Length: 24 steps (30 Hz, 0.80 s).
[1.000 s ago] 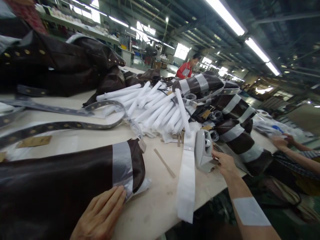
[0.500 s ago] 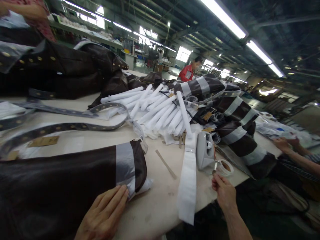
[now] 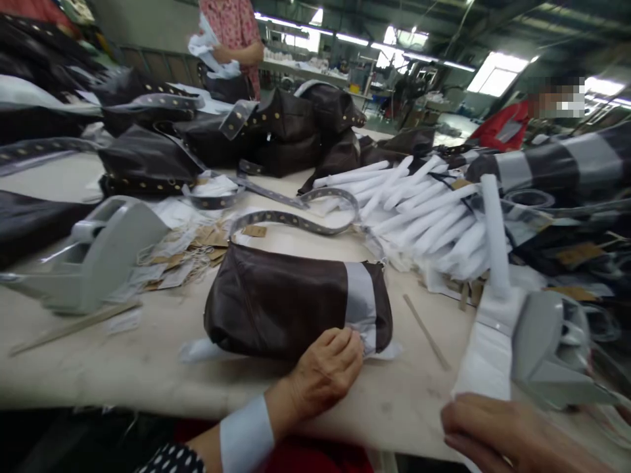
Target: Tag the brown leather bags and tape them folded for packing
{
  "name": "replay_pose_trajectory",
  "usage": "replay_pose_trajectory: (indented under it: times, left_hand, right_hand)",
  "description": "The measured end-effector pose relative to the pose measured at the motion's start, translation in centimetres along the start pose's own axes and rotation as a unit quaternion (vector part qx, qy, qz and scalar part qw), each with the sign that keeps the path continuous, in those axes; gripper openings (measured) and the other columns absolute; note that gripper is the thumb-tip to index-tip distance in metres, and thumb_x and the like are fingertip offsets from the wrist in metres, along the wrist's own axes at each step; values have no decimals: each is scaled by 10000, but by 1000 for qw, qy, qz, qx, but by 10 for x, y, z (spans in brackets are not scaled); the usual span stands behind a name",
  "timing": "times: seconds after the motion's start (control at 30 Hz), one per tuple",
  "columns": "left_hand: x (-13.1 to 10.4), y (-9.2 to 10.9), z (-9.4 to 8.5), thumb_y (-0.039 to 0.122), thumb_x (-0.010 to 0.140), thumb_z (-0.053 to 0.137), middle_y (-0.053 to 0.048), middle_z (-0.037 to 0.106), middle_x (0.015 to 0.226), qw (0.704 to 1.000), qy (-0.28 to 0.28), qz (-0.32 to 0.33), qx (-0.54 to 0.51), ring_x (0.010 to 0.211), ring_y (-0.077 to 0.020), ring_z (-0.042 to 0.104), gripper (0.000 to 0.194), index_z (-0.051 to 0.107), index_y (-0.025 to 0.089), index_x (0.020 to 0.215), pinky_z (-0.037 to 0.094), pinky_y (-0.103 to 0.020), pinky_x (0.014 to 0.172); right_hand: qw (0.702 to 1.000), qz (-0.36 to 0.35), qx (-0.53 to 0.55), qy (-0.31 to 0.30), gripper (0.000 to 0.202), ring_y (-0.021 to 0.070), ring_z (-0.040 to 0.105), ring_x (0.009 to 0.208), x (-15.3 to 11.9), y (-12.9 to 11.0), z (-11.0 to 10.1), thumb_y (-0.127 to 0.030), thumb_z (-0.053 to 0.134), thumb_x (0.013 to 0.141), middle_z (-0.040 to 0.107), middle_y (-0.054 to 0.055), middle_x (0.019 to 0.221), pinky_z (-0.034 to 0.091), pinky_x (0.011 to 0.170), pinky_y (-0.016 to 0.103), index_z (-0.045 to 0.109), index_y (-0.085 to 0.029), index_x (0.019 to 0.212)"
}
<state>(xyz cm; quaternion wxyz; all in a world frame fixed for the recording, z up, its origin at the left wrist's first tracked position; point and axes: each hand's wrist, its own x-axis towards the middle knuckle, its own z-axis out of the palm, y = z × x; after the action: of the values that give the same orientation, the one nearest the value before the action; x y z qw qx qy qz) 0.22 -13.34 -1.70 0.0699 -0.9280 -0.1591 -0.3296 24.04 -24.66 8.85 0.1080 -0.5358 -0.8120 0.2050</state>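
A dark brown bag (image 3: 280, 302) lies on the table, with a pale translucent band (image 3: 361, 295) across its right part. My left hand (image 3: 328, 368) is closed at the band's lower end, its fingertips pressed together on it. A studded strap (image 3: 320, 226) curves behind the bag. My right hand (image 3: 493, 427), closed and blurred, overlaps a white strip (image 3: 486, 355) near the front edge; what it grips is hidden. Beside that strip stands a grey tape dispenser (image 3: 552, 348).
Another grey dispenser (image 3: 103, 256) and paper tags (image 3: 197, 249) are at left. White rolls (image 3: 424, 217) are heaped behind. Dark bags (image 3: 148, 157) lie across the back. A thin stick (image 3: 426, 332) lies right of the bag. A person (image 3: 236, 39) stands behind, holding pale material.
The view has swung left, bringing the whole bag and the left dispenser into sight. My right hand has left the tape dispenser and come nearer. My left hand's fingers are now bent.
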Motion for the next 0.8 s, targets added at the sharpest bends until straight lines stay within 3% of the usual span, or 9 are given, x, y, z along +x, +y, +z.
replay_pose_trajectory:
  times: [0.1, 0.17, 0.27, 0.53, 0.63, 0.8]
  left_hand:
    - [-1, 1, -1, 89, 929, 346, -118, 617, 1074, 1000, 10, 5, 4, 1015, -221, 562, 296, 619, 54, 1037, 478, -343, 881]
    - [-1, 0, -2, 83, 925, 350, -117, 616, 1075, 1000, 19, 5, 4, 1009, -220, 565, 293, 624, 59, 1026, 482, -345, 877]
    - [-2, 0, -1, 79, 915, 379, -119, 617, 1069, 999, 35, 5, -3, 1004, -220, 572, 265, 633, 66, 988, 484, -347, 871]
    - [-5, 1, 9, 65, 902, 372, -129, 616, 1083, 999, 49, -5, -13, 1019, -238, 576, 274, 632, 58, 990, 471, -368, 878]
    - [-5, 0, 9, 57, 910, 335, -134, 616, 1091, 998, 62, -3, -16, 1030, -242, 574, 310, 637, 52, 976, 470, -373, 883]
    - [-5, -1, 5, 54, 923, 290, -146, 611, 1112, 999, 39, 7, -10, 1046, -247, 570, 357, 627, 47, 1040, 480, -373, 868]
  right_hand:
    - [992, -35, -84, -92, 210, 118, 574, 577, 68, -23, -14, -208, 472, 901, 600, -33, 653, 391, 531, 223, 542, -231, 704]
    - [982, -50, -142, -111, 191, 131, 578, 604, 102, -25, -15, -137, 488, 866, 601, -19, 664, 364, 546, 237, 535, -209, 696]
    - [969, -66, -208, -118, 158, 142, 576, 606, 133, -18, -8, -86, 522, 817, 609, -4, 666, 317, 532, 244, 561, -191, 705]
    - [941, -35, -281, -184, 149, 168, 609, 644, 154, -15, 7, -51, 523, 806, 640, 30, 706, 276, 524, 267, 587, -167, 738]
    - [940, -37, -287, -180, 153, 178, 618, 673, 155, -14, 11, -42, 496, 802, 637, 36, 714, 293, 542, 274, 582, -161, 758]
    - [939, -48, -292, -175, 178, 185, 626, 663, 155, -10, 15, -17, 480, 774, 626, 35, 691, 304, 538, 276, 587, -158, 785]
